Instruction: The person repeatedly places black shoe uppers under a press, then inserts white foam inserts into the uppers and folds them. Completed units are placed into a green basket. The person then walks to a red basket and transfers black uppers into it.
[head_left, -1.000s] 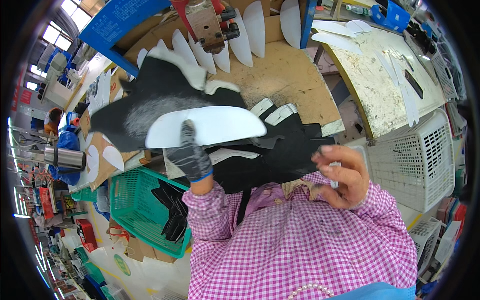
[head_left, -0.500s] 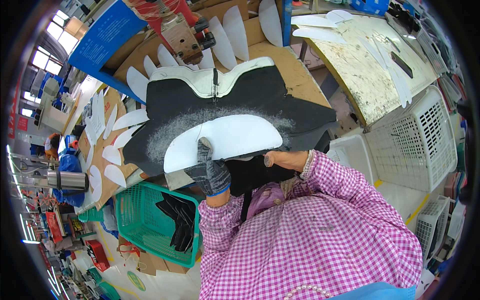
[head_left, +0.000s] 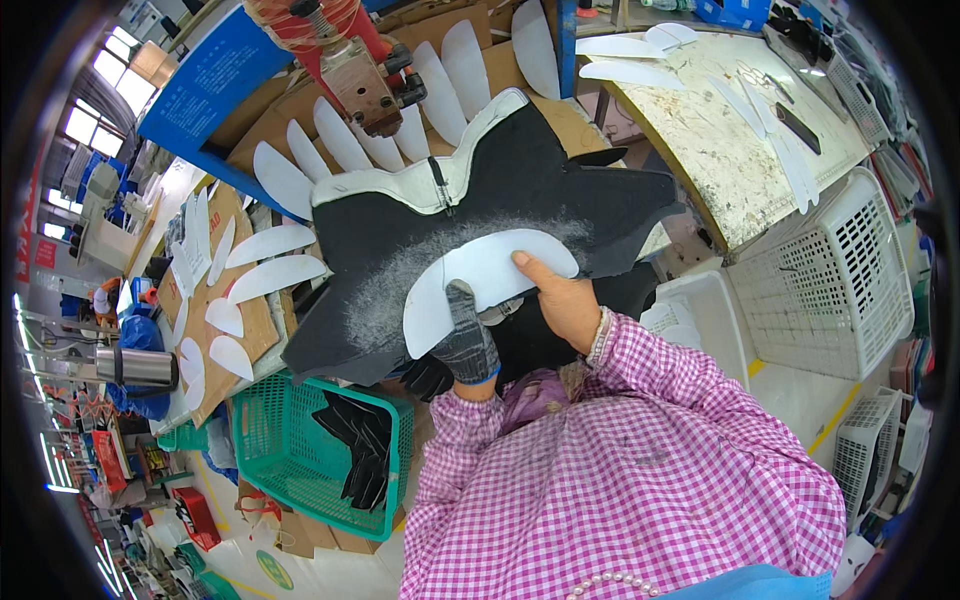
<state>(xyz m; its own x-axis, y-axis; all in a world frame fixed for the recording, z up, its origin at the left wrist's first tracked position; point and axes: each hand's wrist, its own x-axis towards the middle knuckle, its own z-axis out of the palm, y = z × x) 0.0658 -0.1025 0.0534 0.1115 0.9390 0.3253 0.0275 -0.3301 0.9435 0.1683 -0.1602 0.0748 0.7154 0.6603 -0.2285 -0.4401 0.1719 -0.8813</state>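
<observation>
A white half-moon-shaped stiffener sheet lies against a large black upper piece with white edging along its far side and a grey, scuffed-looking band. In a dark knit glove, my left hand grips the sheet's near edge, thumb on top. My bare right hand pinches the sheet's right end, its thumb flat on the white face and its fingers hidden underneath. The black piece is tilted, lower on the left, and spreads over the work surface. Beyond its white edging hangs a red machine head with a metal block.
Several white half-moon sheets lean along cardboard behind the machine; others lie on the brown board at left. A green basket holding black pieces is below left. A stained worktable and white crate stand at right.
The white sheet and black piece have turned, their right sides swinging away from me, and the sheet has shifted right. My right thumb has come up onto the sheet's face.
</observation>
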